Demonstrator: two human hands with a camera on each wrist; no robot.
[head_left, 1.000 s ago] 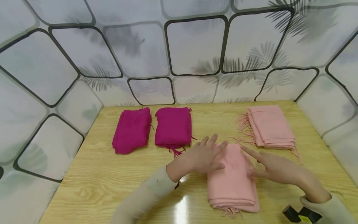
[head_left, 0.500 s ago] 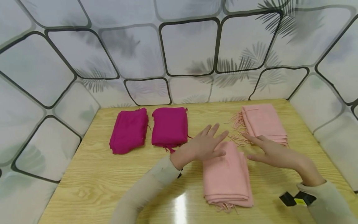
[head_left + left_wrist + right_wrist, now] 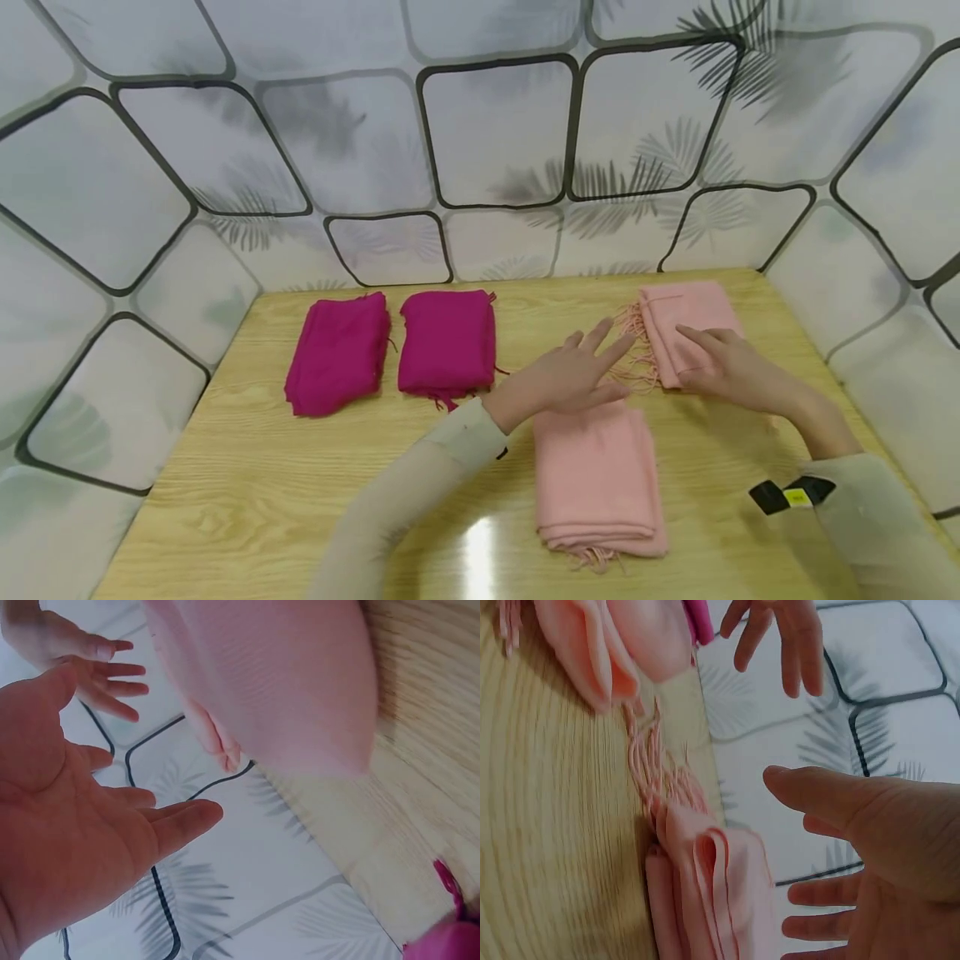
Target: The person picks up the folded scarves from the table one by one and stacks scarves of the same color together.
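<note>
In the head view a folded pink scarf (image 3: 596, 483) lies on the table in front, its fringe toward the near edge. Over its far end my left hand (image 3: 566, 375) hovers with fingers spread. Further back on the right is a second folded pink scarf (image 3: 686, 308), fringe pointing left. My right hand (image 3: 738, 367) overlaps its near part in that view, fingers extended. The right wrist view shows this hand (image 3: 885, 862) holding nothing, above the folds of the back scarf (image 3: 712, 892). In the left wrist view the left palm (image 3: 82, 825) is bare, beside the front scarf (image 3: 285, 682).
Two folded magenta scarves stand side by side at the back left, the left one (image 3: 337, 354) and the right one (image 3: 448, 342). The wooden table (image 3: 262, 500) meets a patterned wall covering (image 3: 495, 125) at the back and on both sides.
Both hands have left the front pink scarf, moving up and away from me. The right hand has travelled to the back pink scarf. The head view has shifted slightly.
</note>
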